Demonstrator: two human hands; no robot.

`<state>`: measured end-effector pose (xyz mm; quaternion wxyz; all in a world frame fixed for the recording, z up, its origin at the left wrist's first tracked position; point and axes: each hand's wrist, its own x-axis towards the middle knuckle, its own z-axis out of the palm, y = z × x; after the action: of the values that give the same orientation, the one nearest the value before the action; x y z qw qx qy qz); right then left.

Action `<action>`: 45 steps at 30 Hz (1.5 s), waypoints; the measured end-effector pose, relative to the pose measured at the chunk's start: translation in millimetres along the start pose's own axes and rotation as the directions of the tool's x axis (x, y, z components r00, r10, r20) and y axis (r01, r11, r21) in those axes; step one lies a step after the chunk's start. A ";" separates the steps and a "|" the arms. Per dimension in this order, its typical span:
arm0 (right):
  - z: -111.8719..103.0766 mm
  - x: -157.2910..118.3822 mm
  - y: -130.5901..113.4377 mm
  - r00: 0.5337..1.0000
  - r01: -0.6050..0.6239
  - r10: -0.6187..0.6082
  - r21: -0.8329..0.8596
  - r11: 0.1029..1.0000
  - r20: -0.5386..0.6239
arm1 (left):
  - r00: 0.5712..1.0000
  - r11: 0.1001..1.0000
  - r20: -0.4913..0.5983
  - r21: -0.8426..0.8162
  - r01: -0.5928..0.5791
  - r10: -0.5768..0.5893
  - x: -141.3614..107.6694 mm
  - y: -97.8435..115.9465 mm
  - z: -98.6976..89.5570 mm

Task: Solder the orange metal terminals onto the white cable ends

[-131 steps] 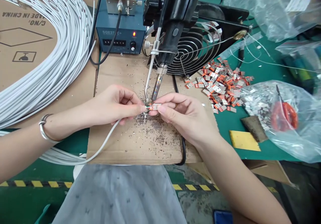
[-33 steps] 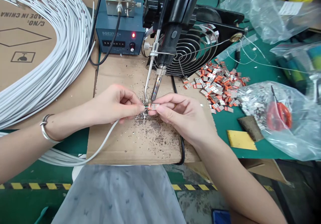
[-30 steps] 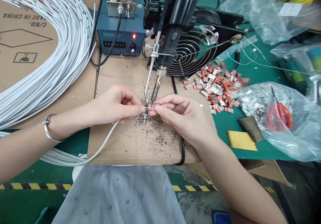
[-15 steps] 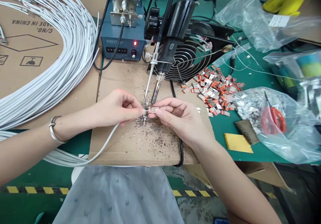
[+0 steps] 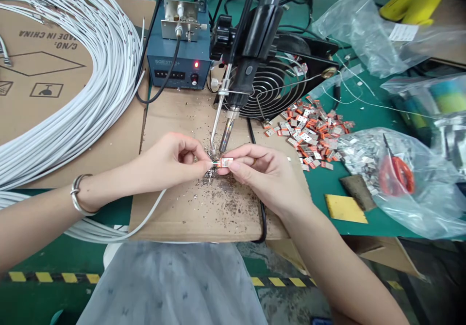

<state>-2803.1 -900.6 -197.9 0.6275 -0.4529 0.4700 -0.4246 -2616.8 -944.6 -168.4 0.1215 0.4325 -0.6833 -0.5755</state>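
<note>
My left hand (image 5: 178,159) pinches the end of a white cable (image 5: 151,213), whose thin coloured wires stick out past the fingertips. Facing it, my right hand (image 5: 257,172) grips a small USB connector (image 5: 227,162) with an orange insert between thumb and fingers. The wire ends meet the connector's near end; whether they are joined is too small to tell. Just above hangs the tip of a soldering iron (image 5: 226,133) clamped in a stand. A thin metal feed tube (image 5: 215,123) comes down beside that tip.
Loose USB connectors (image 5: 313,133) lie heaped at right, before a black fan (image 5: 269,87). A blue solder feeder box (image 5: 178,68) stands behind. White cables (image 5: 109,82) fill the left. A plastic bag (image 5: 429,184), red-handled scissors (image 5: 396,174) and a yellow sponge (image 5: 345,208) sit right.
Both hands have shifted slightly down and right with the cable and connector, so the connector now sits a little lower beneath the iron's tip.
</note>
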 end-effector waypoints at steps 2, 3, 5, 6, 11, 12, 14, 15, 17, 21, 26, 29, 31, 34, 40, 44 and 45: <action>0.1 -0.2 -0.1 1.000 -0.001 0.001 -0.014 1.000 -0.010 | 1.000 0.999 -0.016 0.031 -0.008 0.008 -0.3 -0.3 0.5; 0.1 -0.3 -0.3 1.000 -0.004 0.004 -0.023 1.000 -0.015 | 1.000 0.999 -0.017 0.044 -0.007 0.008 -0.1 -0.6 0.8; 0.4 -0.5 -0.7 1.000 -0.009 0.008 -0.045 0.999 -0.030 | 1.000 0.998 -0.011 0.068 0.000 0.001 1.1 -1.9 1.4; 0.5 -0.5 -0.9 0.999 -0.011 0.009 -0.059 0.998 -0.038 | 1.000 0.997 -0.009 0.080 0.003 -0.002 1.8 -2.9 1.7; 0.0 -1.6 -1.7 0.999 -0.011 0.008 -0.084 0.996 -0.034 | 1.000 0.996 -0.002 0.090 0.001 -0.001 2.5 -5.8 2.6; -0.5 -2.1 -1.9 1.000 -0.014 0.012 -0.080 0.997 -0.026 | 1.000 0.996 -0.002 0.090 0.003 -0.003 1.5 -5.3 2.7; -1.8 -3.7 -2.7 1.000 -0.017 0.017 -0.068 0.998 -0.002 | 1.000 0.995 0.009 0.098 0.018 -0.019 -1.6 -2.7 3.0; -2.4 -4.9 -3.5 1.000 -0.016 0.017 -0.063 0.998 0.013 | 0.999 0.994 0.019 0.103 0.029 -0.031 -3.7 -0.8 3.2; -2.9 -8.6 -5.7 0.999 -0.012 0.014 -0.053 0.999 0.044 | 0.997 0.992 0.050 0.117 0.046 -0.053 -8.7 3.3 3.7; -0.7 -21.6 -11.5 0.998 0.017 -0.014 -0.048 0.999 0.056 | 0.995 0.987 0.094 0.157 0.032 -0.047 -20.2 12.1 5.1; 6.2 -41.8 -17.4 0.997 0.065 -0.063 -0.052 0.997 0.032 | 0.980 0.990 0.185 0.136 0.043 -0.068 -37.5 24.9 9.2; 11.4 -52.6 -19.2 0.998 0.053 -0.052 -0.019 0.998 0.030 | 0.971 0.993 0.232 0.114 0.026 -0.052 -49.4 27.9 15.0; 14.6 -58.7 -19.5 0.998 0.033 -0.034 0.014 0.999 0.049 | 0.971 0.993 0.239 0.121 -0.010 -0.019 -57.6 26.6 20.0; 18.4 -65.8 -18.4 0.996 0.018 -0.024 0.079 0.997 0.084 | 0.974 0.989 0.224 0.134 -0.057 0.026 -69.8 22.2 27.5; 23.8 -75.3 -11.8 0.990 0.002 -0.027 0.179 0.984 0.140 | 0.983 0.990 0.138 0.056 -0.128 0.120 -89.7 3.4 42.8; 27.2 -82.5 -5.7 0.987 -0.003 -0.031 0.213 0.977 0.158 | 0.985 0.986 0.044 -0.018 -0.163 0.164 -97.9 -16.9 55.1; 28.0 -84.2 -4.2 0.987 -0.011 -0.024 0.213 0.977 0.160 | 0.985 0.985 0.029 -0.029 -0.169 0.170 -99.6 -20.4 57.7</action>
<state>-2792.9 -816.0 -172.4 0.7070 -0.4173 0.3678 -0.4367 -2586.5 -831.8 -171.3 0.1649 0.3623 -0.7117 -0.5788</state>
